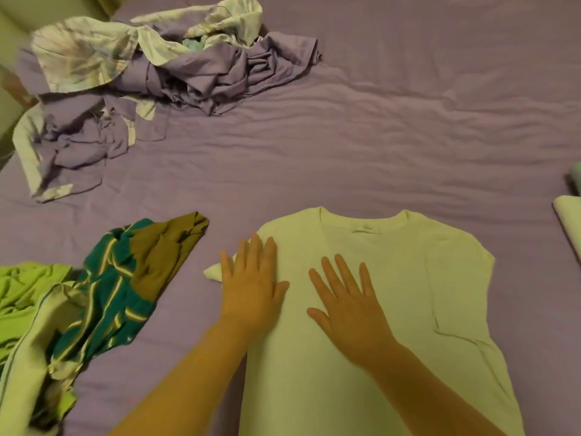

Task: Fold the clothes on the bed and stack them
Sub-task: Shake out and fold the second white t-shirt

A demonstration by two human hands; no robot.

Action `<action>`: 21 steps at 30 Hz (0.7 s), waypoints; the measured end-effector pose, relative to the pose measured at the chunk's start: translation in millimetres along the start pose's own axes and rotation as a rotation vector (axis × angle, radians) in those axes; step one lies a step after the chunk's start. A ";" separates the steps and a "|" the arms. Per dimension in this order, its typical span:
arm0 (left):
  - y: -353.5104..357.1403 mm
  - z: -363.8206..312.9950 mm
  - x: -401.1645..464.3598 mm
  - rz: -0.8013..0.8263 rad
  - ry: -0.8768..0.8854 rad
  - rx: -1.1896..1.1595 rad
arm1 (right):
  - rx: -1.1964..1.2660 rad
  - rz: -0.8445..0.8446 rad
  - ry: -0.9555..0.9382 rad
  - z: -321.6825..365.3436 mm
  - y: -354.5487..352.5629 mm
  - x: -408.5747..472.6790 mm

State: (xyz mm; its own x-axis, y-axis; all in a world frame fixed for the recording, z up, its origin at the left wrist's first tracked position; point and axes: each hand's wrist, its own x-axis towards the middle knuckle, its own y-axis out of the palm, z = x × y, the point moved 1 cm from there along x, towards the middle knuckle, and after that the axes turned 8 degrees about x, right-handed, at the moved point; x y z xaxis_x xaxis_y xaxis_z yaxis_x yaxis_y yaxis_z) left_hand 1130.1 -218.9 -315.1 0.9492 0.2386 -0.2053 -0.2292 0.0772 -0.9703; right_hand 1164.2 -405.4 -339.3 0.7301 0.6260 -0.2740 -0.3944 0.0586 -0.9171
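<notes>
Ideally, with both the left hand (251,287) and right hand (349,297) flat and open on the white shirt (408,278) spread on the bed (345,136), the person smooths outward before folding the left sleeve in.

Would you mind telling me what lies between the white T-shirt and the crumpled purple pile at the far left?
Only bare, wrinkled purple sheet lies between the white T-shirt and the purple pile, as the head view shows.
</notes>
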 end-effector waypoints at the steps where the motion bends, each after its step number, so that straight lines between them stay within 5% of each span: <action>1: -2.7 10.9 2.4 0.034 -0.046 -0.008 | -0.006 0.017 -0.031 5.2 4.6 4.4; 9: -9.3 63.8 10.8 0.250 -0.260 -0.301 | -0.001 -0.073 0.022 48.0 10.9 35.3; 14: -15.3 78.9 2.6 0.179 -0.289 -0.815 | 0.030 -0.046 0.024 71.8 20.7 38.7; 21: -45.9 58.5 -2.7 0.138 -0.334 -1.172 | 0.099 -0.037 0.096 58.1 -3.4 27.4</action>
State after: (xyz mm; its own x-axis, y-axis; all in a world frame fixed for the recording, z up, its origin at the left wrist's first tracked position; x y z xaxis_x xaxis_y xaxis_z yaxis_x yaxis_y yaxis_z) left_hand 1125.5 -166.5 -262.5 0.7908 0.4254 -0.4401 0.1728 -0.8449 -0.5062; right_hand 1153.1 -343.2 -326.8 0.7936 0.5447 -0.2710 -0.4155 0.1598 -0.8955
